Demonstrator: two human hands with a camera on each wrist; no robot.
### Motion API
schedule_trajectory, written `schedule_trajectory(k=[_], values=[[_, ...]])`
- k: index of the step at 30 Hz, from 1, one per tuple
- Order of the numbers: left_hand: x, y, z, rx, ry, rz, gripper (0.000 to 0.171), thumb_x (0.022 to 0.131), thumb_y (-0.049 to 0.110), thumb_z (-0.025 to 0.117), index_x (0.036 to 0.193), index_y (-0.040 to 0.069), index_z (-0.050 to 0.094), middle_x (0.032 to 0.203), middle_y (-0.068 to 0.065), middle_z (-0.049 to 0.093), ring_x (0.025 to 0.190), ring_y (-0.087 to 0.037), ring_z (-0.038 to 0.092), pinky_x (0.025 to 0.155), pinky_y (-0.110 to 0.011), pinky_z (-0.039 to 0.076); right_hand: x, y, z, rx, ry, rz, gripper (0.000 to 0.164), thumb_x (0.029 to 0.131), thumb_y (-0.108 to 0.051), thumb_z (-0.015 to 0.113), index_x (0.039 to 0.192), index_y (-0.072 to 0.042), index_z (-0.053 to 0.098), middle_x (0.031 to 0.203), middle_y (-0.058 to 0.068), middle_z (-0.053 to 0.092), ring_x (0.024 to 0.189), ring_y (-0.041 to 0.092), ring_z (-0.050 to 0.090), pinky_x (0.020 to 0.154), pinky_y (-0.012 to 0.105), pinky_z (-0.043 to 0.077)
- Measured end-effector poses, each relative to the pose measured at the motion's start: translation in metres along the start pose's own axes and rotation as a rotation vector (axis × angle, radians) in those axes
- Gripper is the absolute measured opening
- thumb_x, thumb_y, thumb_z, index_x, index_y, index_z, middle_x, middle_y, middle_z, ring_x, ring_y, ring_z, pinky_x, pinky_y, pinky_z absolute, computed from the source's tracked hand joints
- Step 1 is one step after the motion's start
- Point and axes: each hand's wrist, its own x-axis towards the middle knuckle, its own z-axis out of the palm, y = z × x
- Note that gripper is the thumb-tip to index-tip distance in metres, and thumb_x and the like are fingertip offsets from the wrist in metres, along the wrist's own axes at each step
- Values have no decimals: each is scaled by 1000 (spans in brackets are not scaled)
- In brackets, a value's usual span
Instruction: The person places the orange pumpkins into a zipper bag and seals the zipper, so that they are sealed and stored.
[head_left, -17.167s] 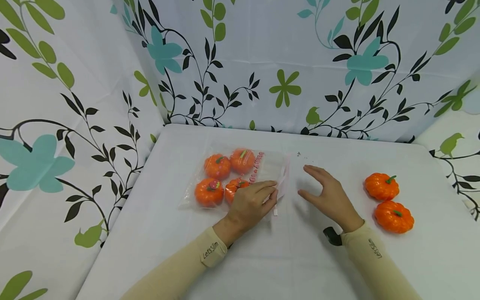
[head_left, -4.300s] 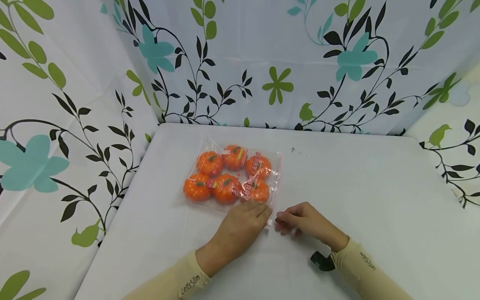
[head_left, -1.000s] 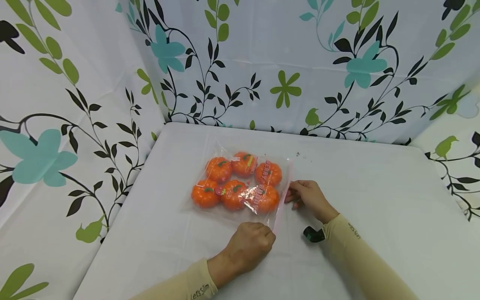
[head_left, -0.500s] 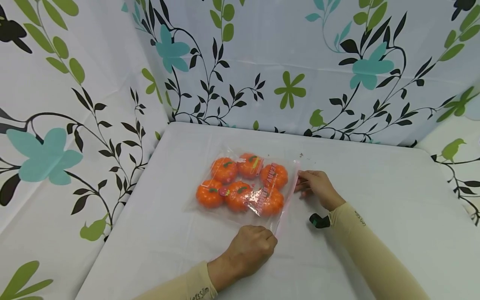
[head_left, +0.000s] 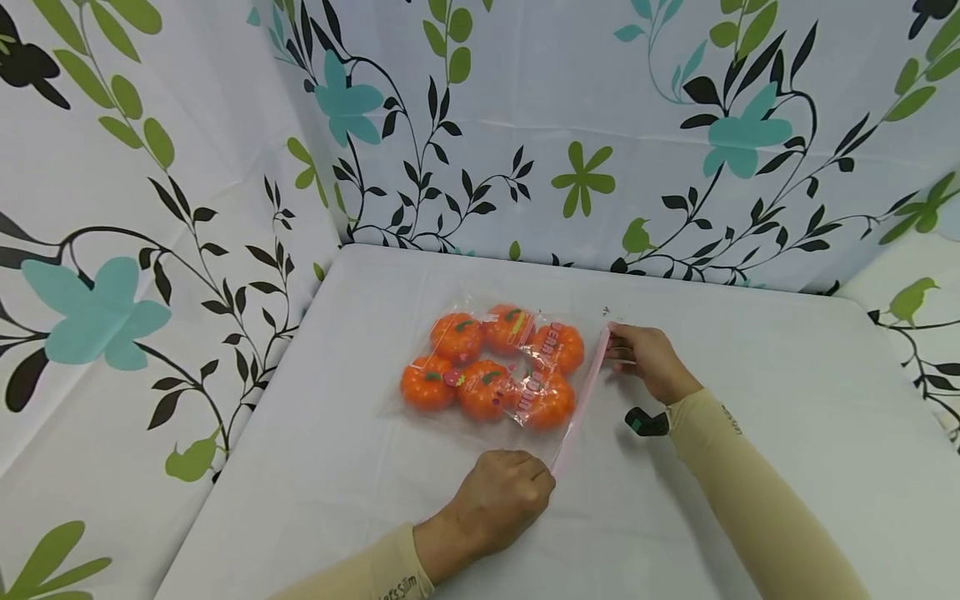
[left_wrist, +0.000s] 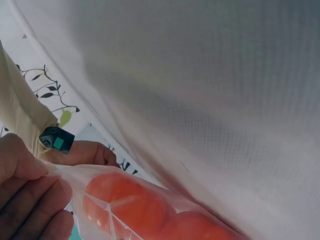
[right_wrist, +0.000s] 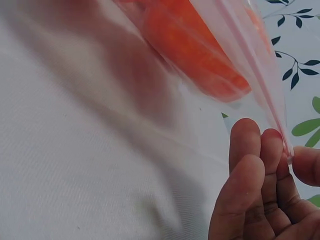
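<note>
A clear slider zip bag (head_left: 457, 423) with red print lies on the white table, several small orange pumpkins (head_left: 486, 390) inside it. Its pink zip strip (head_left: 579, 408) runs along the right edge, pulled straight between both hands. At the near end of that strip, my left hand (head_left: 491, 504) pinches the bag's corner; the left wrist view shows thumb and curled finger on the film (left_wrist: 82, 172). My right hand (head_left: 651, 360) pinches the far end. In the right wrist view a small whitish slider (right_wrist: 290, 159) sits between its thumb and fingers.
A black wrist camera (head_left: 647, 422) juts out below the right wrist, close over the white table (head_left: 720, 467). A patterned curtain (head_left: 510, 108) stands along the table's back and sides. Small dark marks (head_left: 606, 312) show beyond the right hand.
Two pumpkins that lay loose at the right 17 seconds ago are now in the bag. Over the last second my right hand has slid away along the zip edge to its far end.
</note>
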Motion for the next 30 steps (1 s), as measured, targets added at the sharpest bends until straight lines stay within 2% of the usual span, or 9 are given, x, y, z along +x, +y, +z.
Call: schedule_trajectory(k=[4, 8, 11, 14, 19, 21, 23, 26, 30], values=[[0, -1, -1, 39, -26, 36, 16, 76, 6, 72, 67, 17, 65, 69, 6, 65, 68, -8, 65, 58, -22, 53, 1, -1, 0, 23, 0, 1, 48, 105, -37, 52, 132, 3, 54, 102, 0, 66, 93, 12, 64, 79, 23, 56], [-1, 1, -2, 142, -92, 133, 18, 78, 6, 67, 65, 18, 62, 65, 6, 60, 65, -9, 61, 64, -22, 53, 3, 4, 1, 37, 5, 7, 43, 104, -35, 54, 126, 2, 58, 94, -2, 68, 87, 11, 64, 77, 24, 56], [-2, 2, 0, 204, -140, 202, 19, 81, 8, 65, 65, 19, 63, 64, 6, 59, 63, -8, 59, 70, -23, 54, 4, 9, 3, 6, 5, 21, 44, 104, -36, 54, 126, 2, 59, 92, -2, 69, 85, 12, 64, 75, 24, 56], [-2, 3, 1, 228, -168, 220, 17, 83, 9, 65, 68, 19, 65, 66, 6, 60, 65, -9, 59, 73, -23, 54, 5, 12, 4, -63, 7, 25, 51, 105, -39, 53, 131, 4, 57, 94, 0, 70, 85, 13, 65, 75, 24, 56], [1, 0, 0, 197, -218, 175, 12, 83, 12, 71, 75, 20, 68, 73, 7, 63, 72, -8, 61, 78, -22, 54, 3, 13, 1, -186, 15, 14, 61, 104, -47, 51, 137, 4, 56, 107, 7, 70, 92, 16, 68, 80, 25, 55], [1, -1, 0, 147, -223, 142, 10, 84, 20, 75, 76, 20, 70, 77, 8, 65, 74, -7, 63, 78, -21, 54, 1, 13, 0, -241, 22, 10, 64, 102, -50, 52, 137, 3, 57, 111, 10, 70, 97, 19, 68, 84, 28, 55], [3, -3, -1, 70, -198, 100, 17, 85, 30, 76, 74, 20, 70, 77, 9, 67, 72, -6, 63, 72, -20, 54, -2, 12, -2, -336, 41, -17, 67, 101, -54, 52, 134, 3, 59, 111, 11, 70, 99, 22, 68, 85, 31, 56], [7, -7, -3, -52, -113, 28, 34, 84, 48, 75, 66, 20, 67, 69, 11, 64, 62, -3, 60, 58, -17, 49, -11, 7, -5, -551, 116, -137, 69, 99, -60, 51, 127, 1, 65, 104, 11, 73, 97, 26, 67, 82, 35, 55], [21, -23, -12, -121, -3, -55, 43, 81, 53, 74, 61, 18, 58, 58, 10, 53, 49, -4, 49, 44, -17, 35, -31, -14, -8, -823, 317, -396, 66, 99, -61, 50, 118, -1, 71, 96, 12, 74, 89, 29, 67, 71, 41, 52]])
